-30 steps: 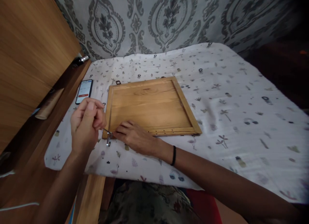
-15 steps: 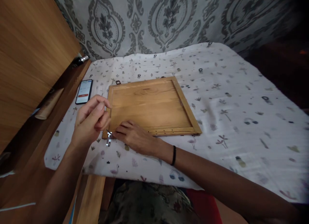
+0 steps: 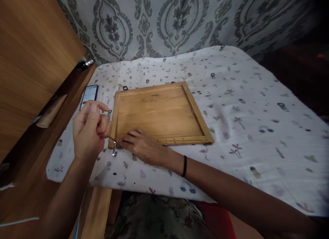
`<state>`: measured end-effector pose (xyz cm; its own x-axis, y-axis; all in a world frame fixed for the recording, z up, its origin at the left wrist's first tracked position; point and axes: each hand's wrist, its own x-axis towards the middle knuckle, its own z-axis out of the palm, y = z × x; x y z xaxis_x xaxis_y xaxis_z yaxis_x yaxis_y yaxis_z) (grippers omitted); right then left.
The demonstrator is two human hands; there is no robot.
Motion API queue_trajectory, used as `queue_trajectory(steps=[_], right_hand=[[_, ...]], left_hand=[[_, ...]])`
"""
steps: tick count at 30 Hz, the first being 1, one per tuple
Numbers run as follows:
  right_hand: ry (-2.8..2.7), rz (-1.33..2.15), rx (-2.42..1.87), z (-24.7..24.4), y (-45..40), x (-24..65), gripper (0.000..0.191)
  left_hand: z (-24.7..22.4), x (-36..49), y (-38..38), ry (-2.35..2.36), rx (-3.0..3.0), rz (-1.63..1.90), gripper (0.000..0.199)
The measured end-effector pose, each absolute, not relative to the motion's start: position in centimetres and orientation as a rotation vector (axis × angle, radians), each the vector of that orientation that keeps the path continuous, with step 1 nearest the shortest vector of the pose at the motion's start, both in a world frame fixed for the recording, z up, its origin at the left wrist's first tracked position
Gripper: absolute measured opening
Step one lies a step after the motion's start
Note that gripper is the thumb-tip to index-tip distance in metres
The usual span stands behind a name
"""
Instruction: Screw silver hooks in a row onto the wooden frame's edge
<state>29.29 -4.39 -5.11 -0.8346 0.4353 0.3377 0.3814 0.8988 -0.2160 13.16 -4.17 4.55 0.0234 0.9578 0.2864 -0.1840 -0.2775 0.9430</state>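
Curled fingers of the left hand point(image 3: 89, 132) wrap around a thin tool point(image 3: 111, 139), its slim shaft slanting down to a small metal piece point(image 3: 114, 151) at the near left corner of a framed wooden board point(image 3: 156, 110). Just beside it, the right hand point(image 3: 141, 145), a dark band point(image 3: 184, 166) at its wrist, lies across the board's near edge with fingers close together; whether the fingertips pinch anything cannot be told from this angle. The board lies flat on a printed white cloth point(image 3: 239, 105), a phone point(image 3: 89, 91) partly hidden behind the left hand. Risk appears to gather at that corner: the shaft meets the metal at a slant, and a turn made off line could make the tip slip, scratching the wood or jabbing the nearby right fingers. Should the right hand ease off, the metal piece, which juts past the edge, may swing out of place. Soft cloth beneath could also wrinkle, letting the board slide under a firm push.
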Motion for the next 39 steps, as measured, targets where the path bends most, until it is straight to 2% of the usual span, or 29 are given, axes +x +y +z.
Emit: queue_trajectory(steps=[3,10,20,24,27,30,35,39], right_hand=[[-2.674,0.199,-0.605,-4.9,-4.5,29.4,0.020],[-2.676,0.204,-0.589,-5.3,-4.4,29.3,0.023],[-2.671,0.200,-0.603,-5.3,-4.4,29.3,0.023],[-2.672,0.199,-0.585,-5.4,-4.4,29.3,0.024],[-2.678,0.176,-0.590,-5.4,-4.4,29.3,0.022],[-2.697,0.144,-0.610,-5.2,-4.4,29.3,0.022],[-2.700,0.154,-0.608,-5.0,-4.5,29.4,0.021],[-2.695,0.185,-0.596,-5.0,-4.5,29.4,0.021]], left_hand=[[4.6,12.7,-3.8,0.829,1.357,1.307,0.024],[4.4,13.6,-4.8,1.025,1.328,1.592,0.027],[4.1,13.3,-3.8,0.877,1.362,1.440,0.025],[4.8,13.5,-4.1,0.886,1.373,1.530,0.024],[6.2,13.7,-5.0,0.939,1.361,1.713,0.029],[7.5,13.7,-6.1,1.006,1.343,1.731,0.038],[6.8,13.2,-6.6,0.966,1.315,1.607,0.026],[5.7,13.0,-6.2,0.868,1.309,1.635,0.021]])
